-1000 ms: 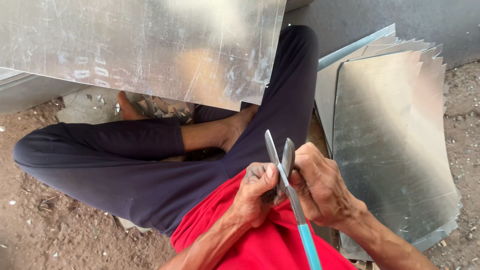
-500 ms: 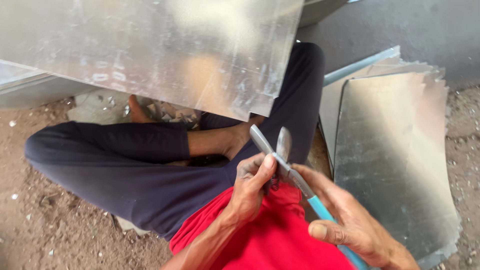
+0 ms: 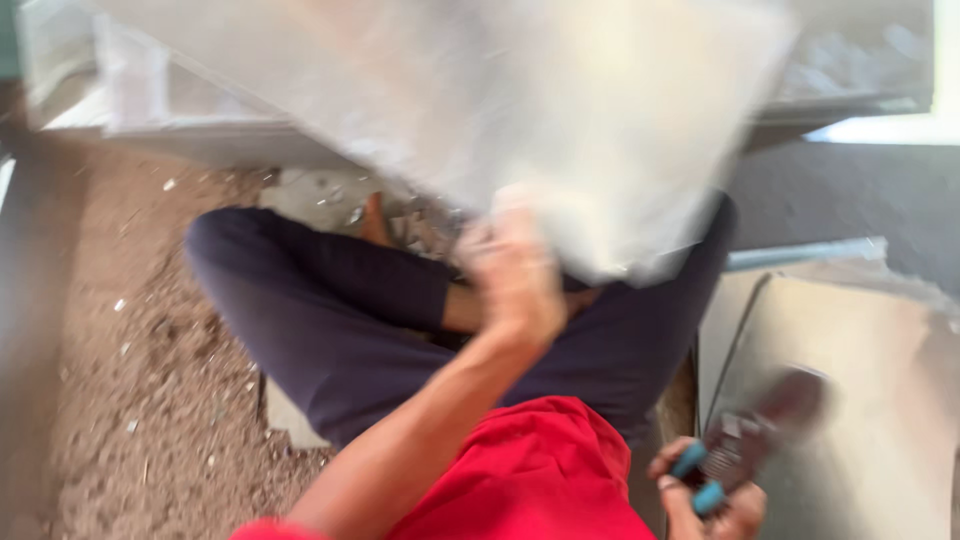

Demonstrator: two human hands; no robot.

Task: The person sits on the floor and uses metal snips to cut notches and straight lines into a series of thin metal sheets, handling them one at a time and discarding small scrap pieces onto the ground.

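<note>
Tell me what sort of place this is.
Likely an informal sheet-metal workshop: a big metal sheet overhead, more cut sheets stacked at the side, bare dirt floor, and blue-handled snips in the right hand.

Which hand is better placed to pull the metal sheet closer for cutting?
Probably left: the left hand is up at the sheet's lower edge, while the right hand sits low, gripping the snips.

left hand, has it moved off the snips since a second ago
Yes. The left hand has left the snips and gone up over the crossed legs to the metal sheet; the right hand alone holds the snips.
</note>
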